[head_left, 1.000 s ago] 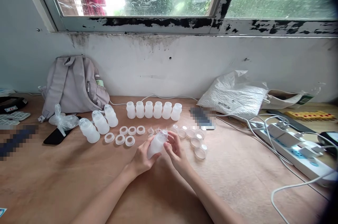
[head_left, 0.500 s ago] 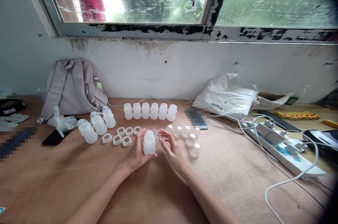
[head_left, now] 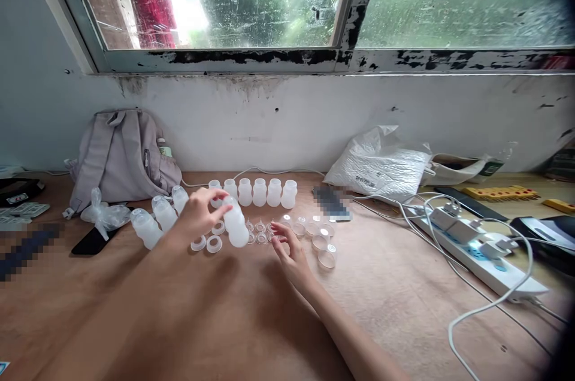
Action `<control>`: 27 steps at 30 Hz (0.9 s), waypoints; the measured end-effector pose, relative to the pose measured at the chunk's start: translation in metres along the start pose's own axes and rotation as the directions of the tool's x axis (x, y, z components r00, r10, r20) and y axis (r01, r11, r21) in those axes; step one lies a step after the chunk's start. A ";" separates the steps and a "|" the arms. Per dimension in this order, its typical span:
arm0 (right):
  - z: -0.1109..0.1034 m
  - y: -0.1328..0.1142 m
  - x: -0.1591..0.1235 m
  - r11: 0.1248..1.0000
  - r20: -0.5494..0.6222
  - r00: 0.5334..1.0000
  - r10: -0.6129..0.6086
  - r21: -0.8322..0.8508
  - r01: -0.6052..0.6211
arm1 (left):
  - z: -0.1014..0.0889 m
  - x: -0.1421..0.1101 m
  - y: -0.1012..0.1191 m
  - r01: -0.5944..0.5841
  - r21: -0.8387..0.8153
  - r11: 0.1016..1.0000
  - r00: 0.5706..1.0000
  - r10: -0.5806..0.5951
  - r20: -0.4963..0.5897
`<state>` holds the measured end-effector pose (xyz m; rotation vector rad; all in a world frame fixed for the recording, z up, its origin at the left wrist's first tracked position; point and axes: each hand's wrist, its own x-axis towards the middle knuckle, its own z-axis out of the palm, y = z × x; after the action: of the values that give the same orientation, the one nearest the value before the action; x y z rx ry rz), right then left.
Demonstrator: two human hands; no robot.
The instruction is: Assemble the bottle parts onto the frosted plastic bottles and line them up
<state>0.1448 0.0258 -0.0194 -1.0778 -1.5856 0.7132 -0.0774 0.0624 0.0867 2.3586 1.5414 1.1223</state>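
My left hand pinches a frosted baby bottle near its top, holding it tilted above the table. To the right of it my right hand is empty, fingers spread and slightly curled, beside small clear bottle nipples. Below my left hand lie frosted collar rings, some hidden by the hand. Clear dome caps sit to the right of the nipples. A row of open bottles stands behind. At the left are three capped bottles, partly covered by my left arm.
A grey backpack leans at the back left, with a clear plastic bag and a black phone before it. At the right are a silvery mailing bag and a power strip with looping white cables.
My left hand has lifted the bottle and carried it up and left, tilting it and gripping it from above. My right hand stays nearly in place, now apart from the bottle.
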 end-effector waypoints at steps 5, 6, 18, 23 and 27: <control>0.000 0.000 -0.001 0.999 0.021 1.000 -0.002 -0.051 0.003 | -0.027 0.033 -0.039 0.142 0.218 0.966 0.989 -0.127 -0.079; 0.000 0.000 -0.001 0.998 0.026 1.000 -0.005 -0.066 0.007 | -0.030 0.038 -0.046 0.159 0.255 0.954 0.986 -0.142 -0.083; 0.002 0.004 0.000 0.979 0.056 0.995 -0.081 -0.184 0.090 | -0.007 0.053 -0.104 0.286 0.461 0.840 0.954 -0.297 -0.049; 0.002 0.006 0.000 0.974 0.059 0.994 -0.092 -0.204 0.102 | 0.001 0.049 -0.107 0.263 0.495 0.828 0.960 -0.277 -0.047; 0.003 0.008 0.000 0.972 0.063 0.994 -0.087 -0.214 0.099 | 0.002 0.045 -0.108 0.226 0.527 0.819 0.969 -0.247 -0.032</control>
<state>0.1444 0.0294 -0.0269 -1.1409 -1.7792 0.5177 -0.1469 0.1516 0.0588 2.3585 2.2949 0.6475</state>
